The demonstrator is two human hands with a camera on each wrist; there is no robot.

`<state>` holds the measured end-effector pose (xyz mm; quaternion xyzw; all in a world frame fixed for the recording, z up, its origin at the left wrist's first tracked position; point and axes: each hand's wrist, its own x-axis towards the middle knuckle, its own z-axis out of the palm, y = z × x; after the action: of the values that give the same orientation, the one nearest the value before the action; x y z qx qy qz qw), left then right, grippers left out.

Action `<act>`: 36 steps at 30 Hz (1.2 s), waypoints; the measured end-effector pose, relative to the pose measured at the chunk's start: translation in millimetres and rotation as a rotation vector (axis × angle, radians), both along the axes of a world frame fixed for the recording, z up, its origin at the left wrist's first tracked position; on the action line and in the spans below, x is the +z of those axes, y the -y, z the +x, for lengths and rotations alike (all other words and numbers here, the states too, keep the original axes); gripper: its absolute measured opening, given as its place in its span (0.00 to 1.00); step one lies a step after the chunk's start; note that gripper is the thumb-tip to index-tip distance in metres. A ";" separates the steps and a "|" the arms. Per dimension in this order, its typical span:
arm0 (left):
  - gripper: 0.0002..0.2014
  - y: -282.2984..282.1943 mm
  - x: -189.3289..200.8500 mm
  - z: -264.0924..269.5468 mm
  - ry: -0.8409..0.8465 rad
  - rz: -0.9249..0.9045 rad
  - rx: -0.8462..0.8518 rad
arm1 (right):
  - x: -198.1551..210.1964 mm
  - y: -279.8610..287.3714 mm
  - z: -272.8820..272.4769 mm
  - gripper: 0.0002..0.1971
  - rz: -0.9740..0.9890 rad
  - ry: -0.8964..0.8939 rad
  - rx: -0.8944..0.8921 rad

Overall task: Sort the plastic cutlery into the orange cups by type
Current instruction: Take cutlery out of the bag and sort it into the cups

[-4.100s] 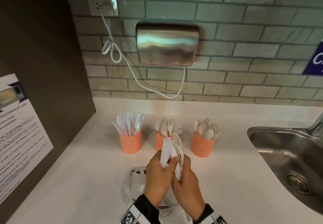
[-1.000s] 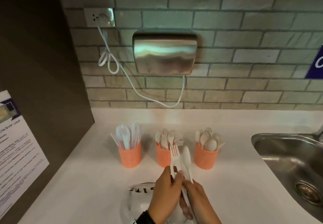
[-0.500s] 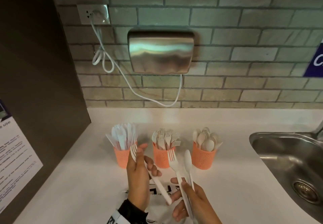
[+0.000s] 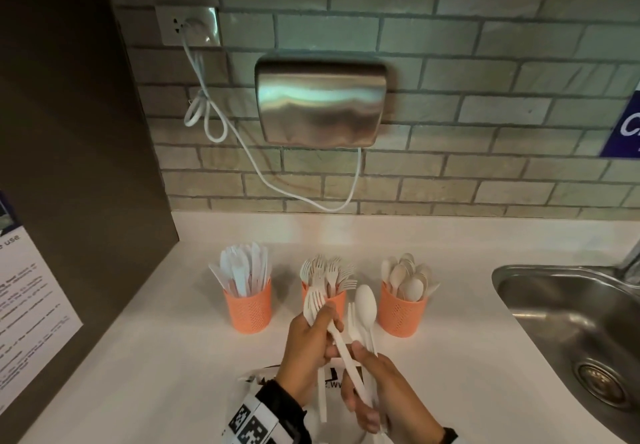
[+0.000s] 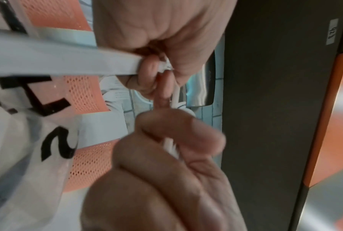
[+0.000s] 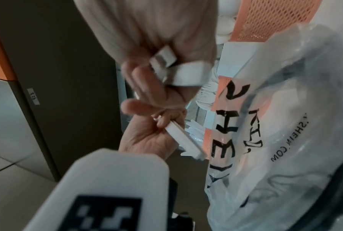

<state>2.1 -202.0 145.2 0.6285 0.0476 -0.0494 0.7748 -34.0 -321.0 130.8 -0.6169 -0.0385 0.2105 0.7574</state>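
Three orange cups stand in a row: the knife cup (image 4: 247, 310) on the left, the fork cup (image 4: 337, 300) in the middle, the spoon cup (image 4: 401, 315) on the right. My left hand (image 4: 320, 319) grips white forks (image 4: 313, 300) just in front of the fork cup, their handles slanting down to my right hand. My right hand (image 4: 360, 352) holds a white spoon (image 4: 365, 305) and another fork (image 4: 351, 320) upright. In the right wrist view the handle ends (image 6: 166, 65) stick out of my right fist. The two hands touch.
A clear plastic bag (image 4: 332, 383) with black lettering lies under my hands. A steel sink (image 4: 571, 322) is sunk into the counter at the right. A dark panel (image 4: 69, 166) walls off the left side. A hand dryer (image 4: 320, 104) hangs on the brick wall.
My left hand has moved right from beside the knife cup to in front of the fork cup, back against my right hand, still gripping its cutlery. The right hand has barely moved.
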 end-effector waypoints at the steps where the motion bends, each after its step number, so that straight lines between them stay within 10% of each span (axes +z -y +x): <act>1: 0.14 -1.9 -1.7 5.2 0.008 0.007 0.044 | -0.4 0.8 1.8 0.25 -0.014 0.009 0.014; 8: 0.15 -21.4 10.5 25.4 0.051 -0.196 0.244 | -3.0 12.4 12.9 0.24 -0.112 0.017 -0.003; 16: 0.10 -8.1 15.4 -8.2 0.043 0.188 -0.285 | 12.3 8.6 7.8 0.27 -0.139 0.040 0.028; 36: 0.09 -6.4 11.0 6.3 0.056 0.197 -0.502 | 22.4 26.9 -1.9 0.26 -0.133 0.024 0.158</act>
<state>8.3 -195.6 156.2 0.6940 -0.1264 -0.2177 0.6745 -35.9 -347.9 153.2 -0.6634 -0.0823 0.2642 0.6952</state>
